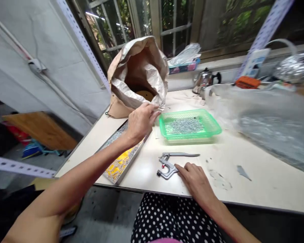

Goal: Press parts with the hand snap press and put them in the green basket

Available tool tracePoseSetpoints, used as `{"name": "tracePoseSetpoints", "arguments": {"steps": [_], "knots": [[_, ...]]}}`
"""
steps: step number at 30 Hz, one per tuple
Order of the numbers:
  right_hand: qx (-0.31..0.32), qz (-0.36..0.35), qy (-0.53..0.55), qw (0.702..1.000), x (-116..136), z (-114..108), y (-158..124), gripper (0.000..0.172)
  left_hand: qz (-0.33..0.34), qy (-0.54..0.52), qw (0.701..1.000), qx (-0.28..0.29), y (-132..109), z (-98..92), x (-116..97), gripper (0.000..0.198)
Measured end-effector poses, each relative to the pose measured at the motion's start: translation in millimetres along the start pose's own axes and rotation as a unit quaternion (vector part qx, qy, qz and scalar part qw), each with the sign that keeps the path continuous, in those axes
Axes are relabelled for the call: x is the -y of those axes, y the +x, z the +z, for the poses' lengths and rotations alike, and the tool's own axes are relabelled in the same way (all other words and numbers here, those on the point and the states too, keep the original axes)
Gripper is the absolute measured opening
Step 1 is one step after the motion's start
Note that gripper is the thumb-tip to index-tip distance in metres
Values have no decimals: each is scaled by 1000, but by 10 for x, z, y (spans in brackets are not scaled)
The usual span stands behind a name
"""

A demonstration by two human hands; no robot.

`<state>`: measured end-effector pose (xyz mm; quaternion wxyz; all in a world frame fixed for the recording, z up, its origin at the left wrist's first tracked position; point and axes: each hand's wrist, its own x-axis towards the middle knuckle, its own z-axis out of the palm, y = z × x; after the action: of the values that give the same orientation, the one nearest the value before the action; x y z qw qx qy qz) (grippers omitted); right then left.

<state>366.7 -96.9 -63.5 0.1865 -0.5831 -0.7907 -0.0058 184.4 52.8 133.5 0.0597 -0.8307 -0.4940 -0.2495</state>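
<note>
At the front lip of a large brown paper bag (pixel 116 107), my left hand (pixel 141 122) has its fingers closed on the crumpled rim; the fingertips partly hide the spot. The bag's mouth gapes toward me, and a round tan piece (pixel 145 95) shows inside. My right hand (pixel 196 180) rests on the table over the lower handle of grey snap-fastener pliers (pixel 171 170), fingers curled round it. The pliers lie with their C-shaped jaw to the left and the upper handle spread away. Beneath my left forearm sits a shallow metal tray (pixel 131 161) holding small silvery pieces.
A green plastic basket (pixel 215 130) of small metal pieces stands beyond the pliers. Clear plastic sheeting or a bag (pixel 273 125) covers the right side. A grey scrap (pixel 243 172) lies on the white table (pixel 273 189). A metal kettle (pixel 203 81) stands near the window.
</note>
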Motion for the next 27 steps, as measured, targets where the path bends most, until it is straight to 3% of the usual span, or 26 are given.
{"name": "tracePoseSetpoints", "arguments": {"steps": [3, 7, 10, 18, 22, 27], "knots": [[-6, -13, 0, 1000, -25, 50, -38, 38, -47, 49, 995, 68, -173, 33, 416, 22], [-17, -24, 7, 1000, -39, 82, -61, 44, -179, 84, 964, 180, -612, 202, 1014, 21], [-28, -29, 6, 999, -41, 104, -60, 45, -258, 50, 940, 219, -824, 411, 1271, 22], [-67, -55, -28, 996, -58, 179, -61, 39, -303, 14, 932, 200, -911, 850, 1339, 27], [-68, -56, -33, 996, -52, 169, -68, 36, -291, -18, 934, 208, -946, 903, 1401, 21], [-50, -54, -32, 997, -85, 211, -79, 35, -257, -48, 943, 204, -1028, 835, 1502, 21]]}}
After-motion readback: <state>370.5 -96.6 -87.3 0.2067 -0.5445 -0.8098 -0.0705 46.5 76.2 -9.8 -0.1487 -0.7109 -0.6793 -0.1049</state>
